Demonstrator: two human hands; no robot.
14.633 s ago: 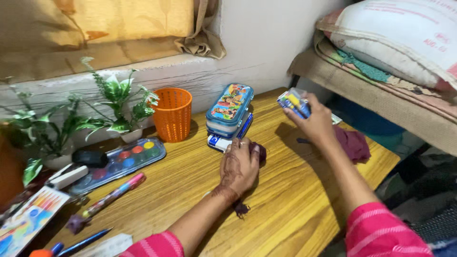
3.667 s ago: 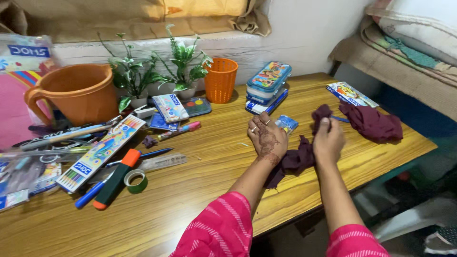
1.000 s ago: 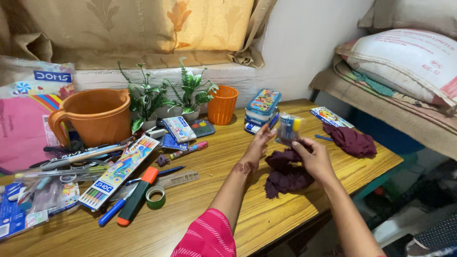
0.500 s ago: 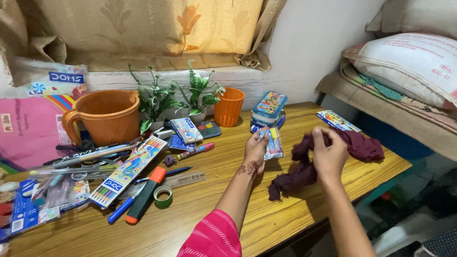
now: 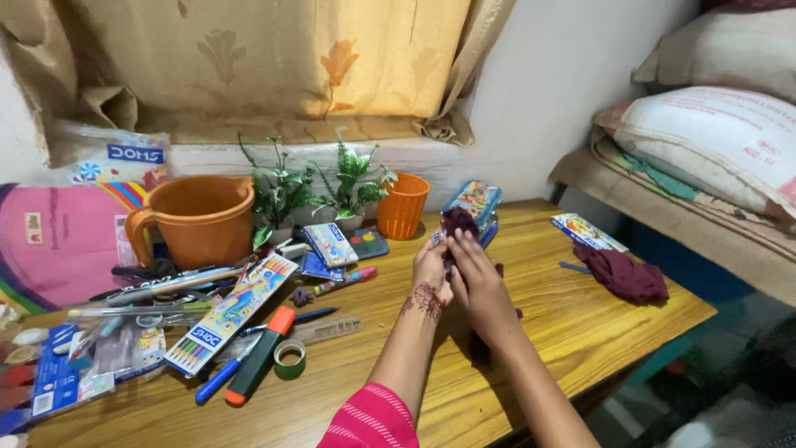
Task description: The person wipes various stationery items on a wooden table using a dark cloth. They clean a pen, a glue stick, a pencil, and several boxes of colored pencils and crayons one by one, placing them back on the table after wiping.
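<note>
I am watching both hands meeting over the middle of the wooden table [image 5: 564,332]. The left hand [image 5: 431,278] and the right hand [image 5: 477,282] are pressing together around a dark maroon cloth [image 5: 458,221], fingers closed on it; its bunched top is sticking up above the fingertips, and more of the same cloth is trailing down under the right wrist onto the tabletop. I cannot tell whether anything else is wrapped inside the cloth.

I am noting a stacked pair of colourful pencil boxes [image 5: 474,202] just behind the hands, and an orange mesh cup [image 5: 403,206] left of them. A second maroon cloth [image 5: 623,274] is lying well apart near the right edge, beside a flat printed box [image 5: 587,231].

On the left half I am seeing an orange jug [image 5: 195,220], two small potted plants [image 5: 319,184], a long pencil pack [image 5: 234,311], an orange-capped marker [image 5: 261,355] and a green tape roll [image 5: 290,359].
</note>
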